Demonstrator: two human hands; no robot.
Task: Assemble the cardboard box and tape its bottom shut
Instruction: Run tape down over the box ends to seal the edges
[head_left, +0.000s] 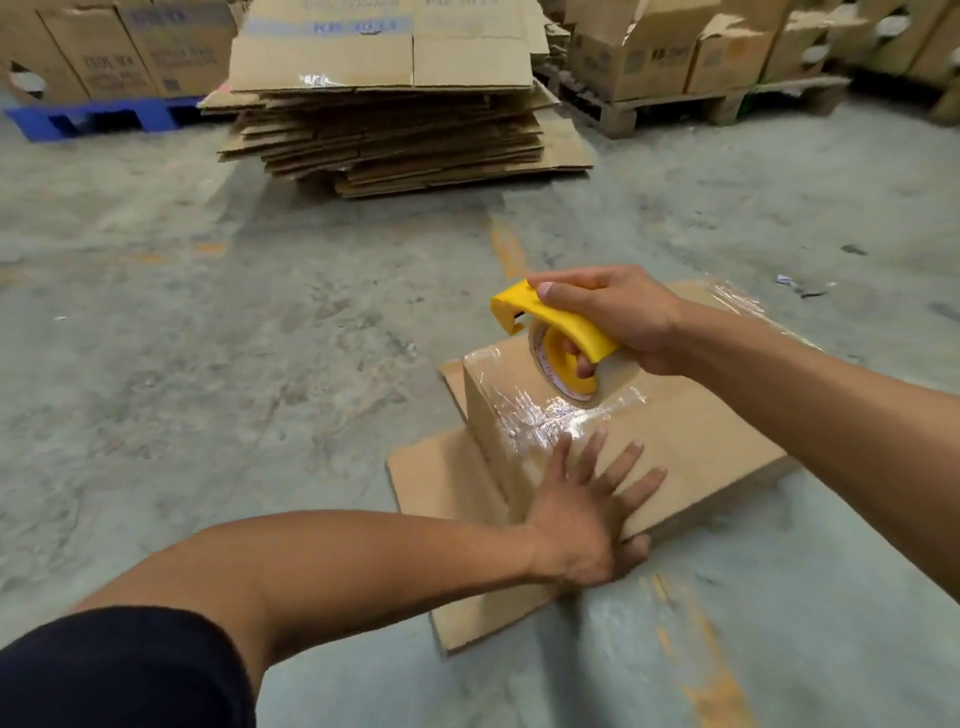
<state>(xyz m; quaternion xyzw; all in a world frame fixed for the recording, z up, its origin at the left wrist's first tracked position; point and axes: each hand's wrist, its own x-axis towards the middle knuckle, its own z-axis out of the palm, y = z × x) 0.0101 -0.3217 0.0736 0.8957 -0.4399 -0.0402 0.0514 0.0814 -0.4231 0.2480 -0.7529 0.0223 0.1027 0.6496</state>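
Observation:
A brown cardboard box (691, 441) stands upside down on the concrete floor, its bottom flaps folded shut and facing up, its open flaps splayed flat on the floor. Shiny clear tape (540, 415) runs across the seam and down the left side. My right hand (618, 317) grips a yellow tape dispenser (550, 322) whose roll touches the box bottom near the left edge. My left hand (582, 509) lies flat with spread fingers on the near left corner of the box, just beside the tape.
A tall stack of flattened cardboard boxes (395, 109) sits ahead on the floor. Assembled boxes stand on a blue pallet (98, 117) at back left and a wooden pallet (675, 106) at back right. Orange floor lines run past the box.

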